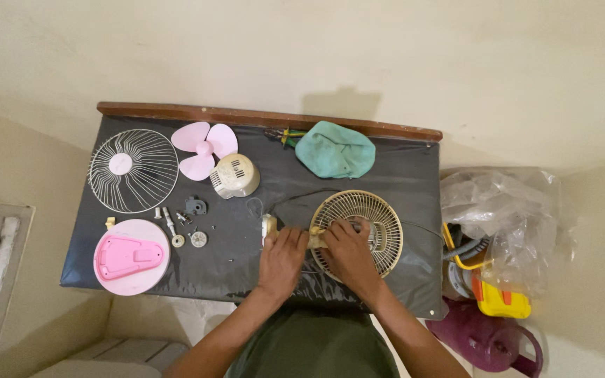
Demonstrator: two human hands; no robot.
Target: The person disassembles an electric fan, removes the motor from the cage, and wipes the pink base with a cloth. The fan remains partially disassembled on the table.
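In the head view, both hands, left and right, gripped the cream rear grille on the black surface, while left of it lay the already detached pink blade, front grille, base and screws.

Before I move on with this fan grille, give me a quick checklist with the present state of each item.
1. Left hand on the small cream part: ok.
2. Right hand on the rear grille: ok.
3. Screws and small parts lying loose on the black mat: ok.
4. Pink blade, front grille, motor cover and pink base set aside, apart from the hands: ok.
5. What sits under the fingers: cannot tell.
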